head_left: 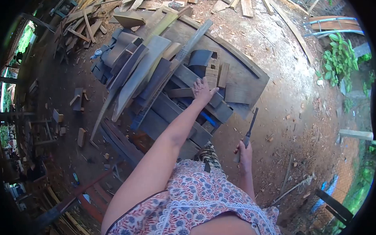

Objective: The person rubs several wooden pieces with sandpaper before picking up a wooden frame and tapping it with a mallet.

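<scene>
My left hand (203, 91) reaches forward and lies on the near end of a wooden piece with square holes (213, 71), its fingers spread and thumb held apart. A narrow wooden strip (224, 76) lies just right of that piece. A dark curved piece (201, 58) sits at its far left side. Down at my right side, my right hand (244, 153) is closed around the handle of a chisel (252, 124). The chisel's long dark blade points up and away, apart from the wood.
Planks and curved boards (143, 71) are piled on the left of the wooden work surface (247, 84). Scrap wood (85, 28) lies in a heap at the back left. Wood chips litter the dirt floor (275, 135). A leafy plant (339, 56) grows at the right.
</scene>
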{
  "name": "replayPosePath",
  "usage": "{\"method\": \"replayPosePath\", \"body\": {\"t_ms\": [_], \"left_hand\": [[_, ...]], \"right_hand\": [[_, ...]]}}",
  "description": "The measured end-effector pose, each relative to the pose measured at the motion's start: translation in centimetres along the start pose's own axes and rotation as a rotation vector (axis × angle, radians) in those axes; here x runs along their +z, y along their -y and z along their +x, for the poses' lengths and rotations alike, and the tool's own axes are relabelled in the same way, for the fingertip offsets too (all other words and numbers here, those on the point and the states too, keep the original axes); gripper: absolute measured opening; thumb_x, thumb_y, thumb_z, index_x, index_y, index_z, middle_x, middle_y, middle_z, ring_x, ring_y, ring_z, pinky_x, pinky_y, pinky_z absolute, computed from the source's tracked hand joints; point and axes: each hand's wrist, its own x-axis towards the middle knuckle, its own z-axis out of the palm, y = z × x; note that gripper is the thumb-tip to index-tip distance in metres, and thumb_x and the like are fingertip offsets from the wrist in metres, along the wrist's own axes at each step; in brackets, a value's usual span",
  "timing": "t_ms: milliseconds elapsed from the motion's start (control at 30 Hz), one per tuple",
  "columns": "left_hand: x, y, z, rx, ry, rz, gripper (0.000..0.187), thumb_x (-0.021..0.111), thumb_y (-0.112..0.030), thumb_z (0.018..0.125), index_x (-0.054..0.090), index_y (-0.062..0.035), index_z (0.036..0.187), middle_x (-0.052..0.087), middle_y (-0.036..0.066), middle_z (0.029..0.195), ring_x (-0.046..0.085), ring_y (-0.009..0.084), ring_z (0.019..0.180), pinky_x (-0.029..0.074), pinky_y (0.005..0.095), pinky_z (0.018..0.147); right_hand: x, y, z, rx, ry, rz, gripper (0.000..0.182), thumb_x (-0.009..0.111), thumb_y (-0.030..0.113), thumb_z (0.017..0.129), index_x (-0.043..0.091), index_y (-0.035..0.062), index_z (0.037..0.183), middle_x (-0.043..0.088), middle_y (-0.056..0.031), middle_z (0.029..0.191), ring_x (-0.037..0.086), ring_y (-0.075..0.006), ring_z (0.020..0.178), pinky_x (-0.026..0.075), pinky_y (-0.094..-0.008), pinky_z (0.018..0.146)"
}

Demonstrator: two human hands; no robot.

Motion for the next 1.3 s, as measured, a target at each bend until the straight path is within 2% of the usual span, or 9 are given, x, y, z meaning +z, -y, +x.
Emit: {"method": "replayPosePath", "body": {"t_ms": [167,300,367,467,667,833,1000,1167,1300], "left_hand": [[3.9,-0.6,2.7,-0.182,0.008,0.173,0.096,0.070,-0.046,0.071,0.019,0.0002,0.138,0.036,0.028,0.126,0.038,0.0416,0.117,0.033,0.0472,0.098],[2.9,0.5,3.9,-0.176,-0.093,-0.015,0.080,0.066,-0.040,0.075,0.029,0.0000,0.135,0.048,0.021,0.115,0.049,0.0337,0.107,0.040,0.0433,0.090],[1.0,2.8,4.8,-0.107,0.131,-0.779,0.060,0.054,-0.038,0.086,0.037,-0.0029,0.131,0.054,0.008,0.096,0.056,0.0155,0.084,0.048,0.0305,0.068],[-7.6,2.7,-1.6,-0.319,0.367,-1.424,0.047,0.048,-0.038,0.090,0.046,-0.0061,0.124,0.052,0.000,0.082,0.051,0.0068,0.067,0.045,0.0233,0.055],[-15.0,7.5,-16.7,-0.307,0.470,-1.661,0.050,0.045,-0.045,0.090,0.045,-0.0083,0.124,0.052,0.003,0.089,0.051,0.0110,0.067,0.045,0.0261,0.061],[-14.9,11.4,-25.5,-0.574,0.383,-1.718,0.053,0.050,-0.045,0.087,0.045,-0.0072,0.124,0.053,0.005,0.094,0.050,0.0143,0.069,0.046,0.0297,0.062],[-14.7,11.2,-27.6,-0.655,0.361,-1.785,0.050,0.049,-0.041,0.087,0.046,-0.0058,0.123,0.054,0.008,0.094,0.051,0.0163,0.071,0.045,0.0320,0.065],[-15.2,9.0,-26.4,-0.709,0.334,-1.700,0.054,0.052,-0.043,0.086,0.044,-0.0052,0.124,0.054,0.010,0.094,0.051,0.0171,0.073,0.046,0.0323,0.066],[-15.1,6.2,-25.1,-0.759,0.234,-1.691,0.055,0.051,-0.043,0.086,0.044,-0.0038,0.125,0.054,0.011,0.096,0.051,0.0176,0.072,0.046,0.0327,0.065]], "right_hand": [[-1.8,-1.4,-0.7,0.021,-0.089,-0.004,0.023,0.056,0.019,0.090,0.047,0.0054,0.106,0.052,-0.0013,0.072,0.051,-0.0096,0.056,0.047,-0.0237,0.051],[-0.7,-0.8,-0.8,0.004,-0.085,0.003,0.023,0.055,0.020,0.090,0.048,0.0056,0.105,0.051,-0.0006,0.071,0.051,-0.0088,0.056,0.046,-0.0220,0.050],[0.6,0.4,-0.8,-0.036,-0.054,-0.047,0.023,0.055,0.021,0.091,0.048,0.0055,0.106,0.050,-0.0001,0.071,0.050,-0.0084,0.056,0.045,-0.0217,0.050],[3.0,3.3,-1.3,-0.149,-0.059,-0.126,0.026,0.053,0.023,0.092,0.047,0.0050,0.109,0.049,0.0001,0.072,0.050,-0.0083,0.057,0.044,-0.0217,0.051],[6.7,9.8,-2.5,-0.729,-0.094,0.038,0.028,0.048,0.020,0.094,0.042,0.0046,0.117,0.054,-0.0041,0.090,0.054,-0.0102,0.082,0.047,-0.0249,0.069],[4.4,7.8,5.3,-0.516,0.044,-0.199,0.027,0.052,0.016,0.092,0.046,0.0069,0.116,0.056,-0.0033,0.096,0.054,-0.0117,0.087,0.047,-0.0256,0.075],[2.4,8.3,11.8,-0.600,-0.055,-0.554,0.021,0.051,0.021,0.094,0.053,0.0062,0.108,0.057,-0.0026,0.095,0.055,-0.0119,0.085,0.047,-0.0253,0.075],[5.8,22.8,13.1,-0.972,-0.242,-0.316,0.026,0.044,0.024,0.097,0.056,0.0035,0.106,0.062,-0.0098,0.100,0.059,-0.0175,0.093,0.047,-0.0299,0.081],[8.3,24.9,18.2,-1.220,-0.352,-0.262,0.020,0.043,0.016,0.097,0.058,0.0048,0.104,0.064,-0.0115,0.099,0.061,-0.0194,0.093,0.046,-0.0309,0.081]]}}
